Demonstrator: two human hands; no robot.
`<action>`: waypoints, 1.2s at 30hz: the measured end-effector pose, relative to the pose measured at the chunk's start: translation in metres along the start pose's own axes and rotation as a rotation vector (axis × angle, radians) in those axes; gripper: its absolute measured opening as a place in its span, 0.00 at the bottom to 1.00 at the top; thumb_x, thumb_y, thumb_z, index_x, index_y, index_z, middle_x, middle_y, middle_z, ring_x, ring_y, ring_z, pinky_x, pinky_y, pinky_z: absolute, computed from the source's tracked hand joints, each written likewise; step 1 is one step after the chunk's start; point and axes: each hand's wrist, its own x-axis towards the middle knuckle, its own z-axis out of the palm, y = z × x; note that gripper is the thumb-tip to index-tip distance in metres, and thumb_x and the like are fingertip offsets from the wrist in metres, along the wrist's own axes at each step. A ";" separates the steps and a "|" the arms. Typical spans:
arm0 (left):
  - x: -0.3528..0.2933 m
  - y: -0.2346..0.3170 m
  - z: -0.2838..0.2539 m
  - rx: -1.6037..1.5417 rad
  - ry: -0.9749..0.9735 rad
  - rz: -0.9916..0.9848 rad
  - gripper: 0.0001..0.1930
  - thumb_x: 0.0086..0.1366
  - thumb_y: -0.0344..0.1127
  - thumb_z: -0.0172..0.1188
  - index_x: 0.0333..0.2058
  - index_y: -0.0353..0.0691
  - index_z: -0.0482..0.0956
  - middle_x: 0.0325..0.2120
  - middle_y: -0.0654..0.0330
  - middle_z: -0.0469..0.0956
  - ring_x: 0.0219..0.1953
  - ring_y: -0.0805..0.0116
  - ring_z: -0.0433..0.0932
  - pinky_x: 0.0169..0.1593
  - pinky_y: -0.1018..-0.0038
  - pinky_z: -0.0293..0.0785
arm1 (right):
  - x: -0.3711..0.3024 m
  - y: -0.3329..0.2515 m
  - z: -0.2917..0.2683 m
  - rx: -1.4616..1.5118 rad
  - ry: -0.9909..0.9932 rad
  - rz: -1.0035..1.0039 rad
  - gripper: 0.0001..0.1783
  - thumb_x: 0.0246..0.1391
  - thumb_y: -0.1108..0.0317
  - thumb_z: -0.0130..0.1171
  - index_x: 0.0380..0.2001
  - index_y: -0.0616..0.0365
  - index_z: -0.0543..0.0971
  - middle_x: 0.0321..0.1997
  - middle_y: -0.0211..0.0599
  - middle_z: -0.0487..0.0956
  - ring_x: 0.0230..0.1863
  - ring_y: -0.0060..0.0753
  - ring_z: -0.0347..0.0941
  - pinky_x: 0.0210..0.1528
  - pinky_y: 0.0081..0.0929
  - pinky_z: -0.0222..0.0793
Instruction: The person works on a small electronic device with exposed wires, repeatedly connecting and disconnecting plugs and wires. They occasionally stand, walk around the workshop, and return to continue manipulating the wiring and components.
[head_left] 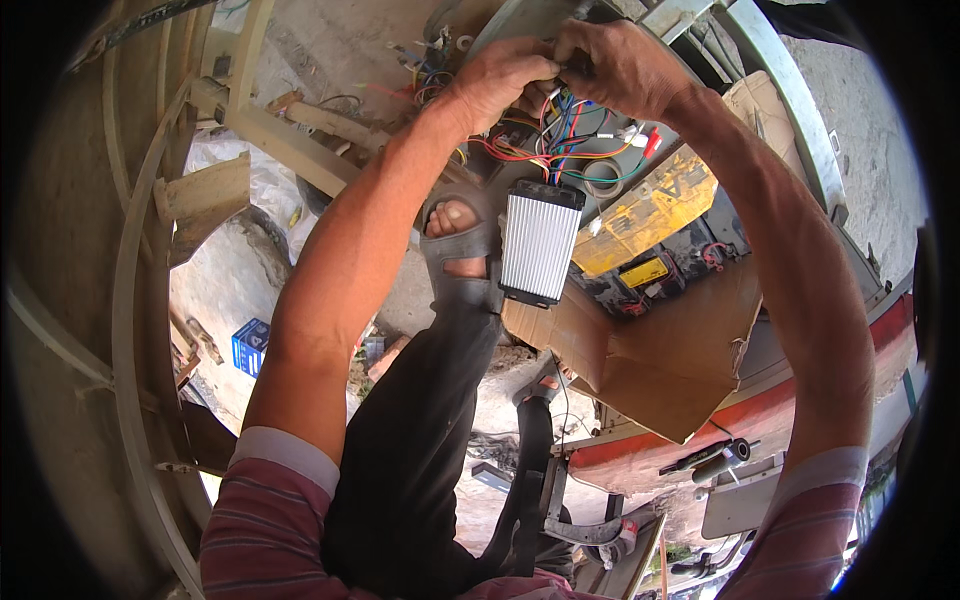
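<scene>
Hands at twelve o'clock: left hand (500, 82) and right hand (618, 65) pinch a connector in the loose wire bundle (560, 140); ribbed silver controller (540, 243) dangles below, wiring apparently unfinished.

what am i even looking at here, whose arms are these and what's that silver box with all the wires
This is one picture from a wide fisheye camera worn on a person's head, looking down, so straight edges bend near the rim. The two bare forearms coming up from the lower edge are that person's own.

The left hand and right hand meet at the top, their fingers pinching into a bundle of coloured wires. Just what they grip is hidden by the hands.

The wires run down to the silver ribbed box, which hangs below them. Beside it sit a yellow-topped block, black batteries and brown cardboard. The person's sandalled foot rests next to the box. A small blue box lies on the ground at left.
</scene>
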 end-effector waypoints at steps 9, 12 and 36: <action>0.004 -0.012 0.004 -0.074 0.121 0.017 0.07 0.66 0.34 0.59 0.39 0.38 0.79 0.28 0.63 0.76 0.28 0.71 0.76 0.32 0.72 0.77 | 0.000 0.005 -0.004 -0.063 -0.018 -0.008 0.15 0.47 0.66 0.68 0.38 0.58 0.78 0.32 0.44 0.82 0.35 0.45 0.81 0.39 0.38 0.76; -0.009 -0.015 -0.006 -0.124 0.276 -0.086 0.08 0.65 0.33 0.61 0.41 0.40 0.79 0.30 0.64 0.76 0.28 0.73 0.75 0.33 0.73 0.77 | -0.010 0.001 -0.037 0.067 -0.042 0.284 0.16 0.53 0.65 0.69 0.43 0.59 0.79 0.35 0.37 0.82 0.36 0.31 0.81 0.42 0.31 0.77; -0.031 -0.013 0.139 1.189 0.241 0.452 0.17 0.59 0.41 0.70 0.41 0.35 0.79 0.32 0.49 0.83 0.33 0.45 0.83 0.37 0.57 0.79 | -0.211 -0.085 -0.014 1.065 0.540 0.973 0.15 0.61 0.66 0.67 0.48 0.62 0.80 0.39 0.29 0.84 0.36 0.18 0.79 0.41 0.19 0.75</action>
